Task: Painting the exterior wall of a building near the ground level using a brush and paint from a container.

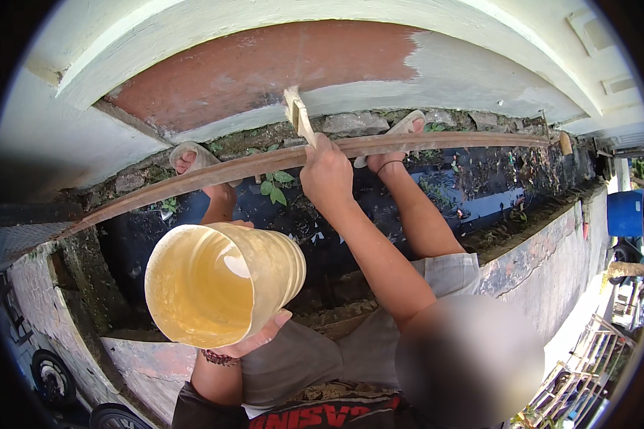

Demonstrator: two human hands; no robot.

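My left hand [259, 337] is wrapped round a pale yellow plastic tub [279, 275], its mouth tilted toward me. A bright white patch shows inside; whether it is paint or light I cannot tell. Pinched in my right hand [327, 175] is the handle of a paintbrush [300, 123] with pale bristles. The bristle tips touch the low wall at the edge between a reddish-brown area [265, 64] and a whitish strip [365, 94] along its base. On the right, a whitish area [472, 75] meets the brown in a ragged edge.
A long wooden bar [265, 163] runs across a ditch of dark water [343, 250] with debris and small plants [275, 186]. My sandalled feet [401, 129] stand on the stony ledge at the wall's foot. Behind me is a concrete wall [537, 261]; a blue barrel [625, 213] stands far right.
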